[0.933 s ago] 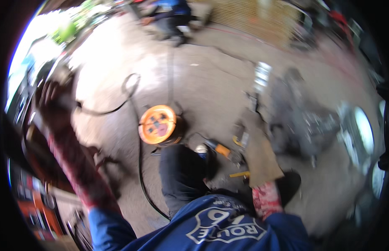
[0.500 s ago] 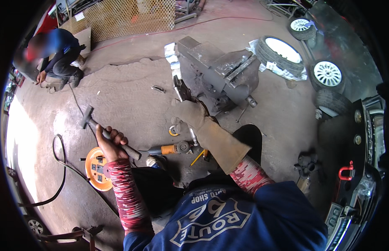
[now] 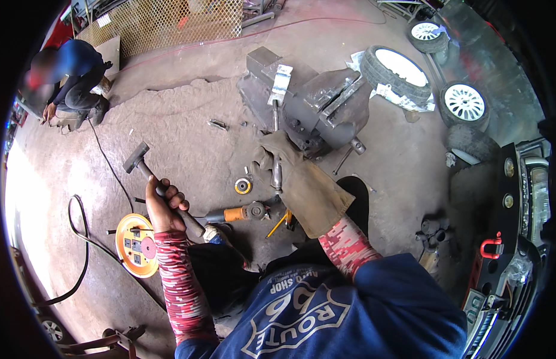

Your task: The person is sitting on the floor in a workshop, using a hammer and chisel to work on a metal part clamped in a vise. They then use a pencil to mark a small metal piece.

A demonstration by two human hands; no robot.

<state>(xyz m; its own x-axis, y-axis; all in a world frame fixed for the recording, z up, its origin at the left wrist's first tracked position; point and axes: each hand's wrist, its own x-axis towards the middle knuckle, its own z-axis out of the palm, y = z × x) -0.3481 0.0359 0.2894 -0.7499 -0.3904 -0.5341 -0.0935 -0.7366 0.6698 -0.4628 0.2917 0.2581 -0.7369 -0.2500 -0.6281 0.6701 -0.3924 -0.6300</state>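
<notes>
left hand [image 3: 166, 206]: was bare, wrapped round a hammer [image 3: 149, 170] partway along its handle, probably for control;
right hand [image 3: 290, 173]: was gloved, clamped on locking pliers [image 3: 277, 175], well apart from the left;
metal strip [image 3: 281, 84]: sat at the pliers' tip, over the vise [image 3: 308, 107] in view, though contact could not be told; the long tool seemingly kept the hand off it;
grinder [image 3: 235, 213]: lay on the floor [image 3: 176, 125], likely within reach
</notes>
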